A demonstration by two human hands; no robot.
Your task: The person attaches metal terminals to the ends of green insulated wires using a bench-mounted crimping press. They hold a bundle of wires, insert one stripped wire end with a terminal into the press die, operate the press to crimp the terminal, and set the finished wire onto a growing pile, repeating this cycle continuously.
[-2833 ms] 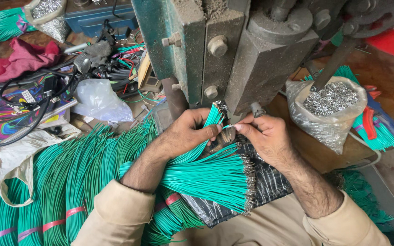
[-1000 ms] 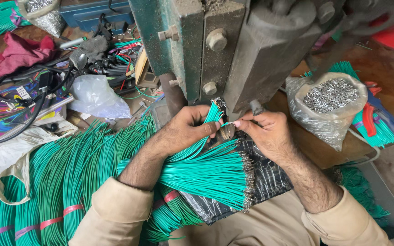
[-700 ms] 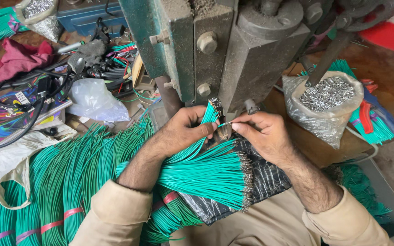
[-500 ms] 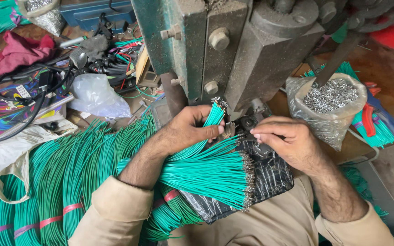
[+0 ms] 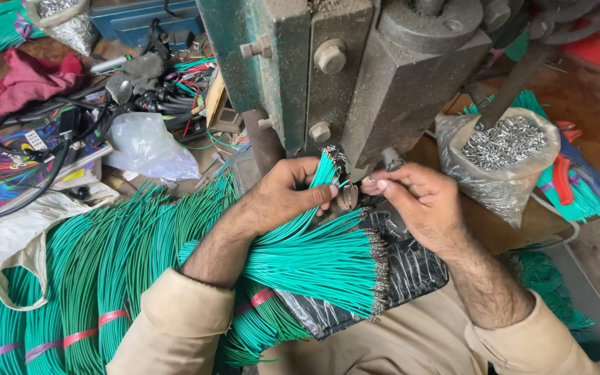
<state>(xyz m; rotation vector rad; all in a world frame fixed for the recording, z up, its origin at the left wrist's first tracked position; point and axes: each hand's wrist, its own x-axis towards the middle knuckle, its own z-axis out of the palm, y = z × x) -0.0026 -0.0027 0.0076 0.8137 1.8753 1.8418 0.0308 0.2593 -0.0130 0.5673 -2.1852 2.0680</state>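
Observation:
My left hand grips a small bunch of green wires, their tips pointing up at the foot of the grey-green press machine. My right hand pinches something small, perhaps a metal terminal, right beside those wire tips under the press head; what it holds is too small to tell. A fan of green wires with metal ends lies across my lap on a black plastic sheet.
A plastic bag of small metal terminals stands to the right, with red pliers beyond it. Large bundles of green wire lie at the left. A clear bag, cables, a red cloth and a blue box crowd the back left.
My right hand drew back to the right half a second ago, then returned to the wire tips under the press. My left hand stayed put with its bunch.

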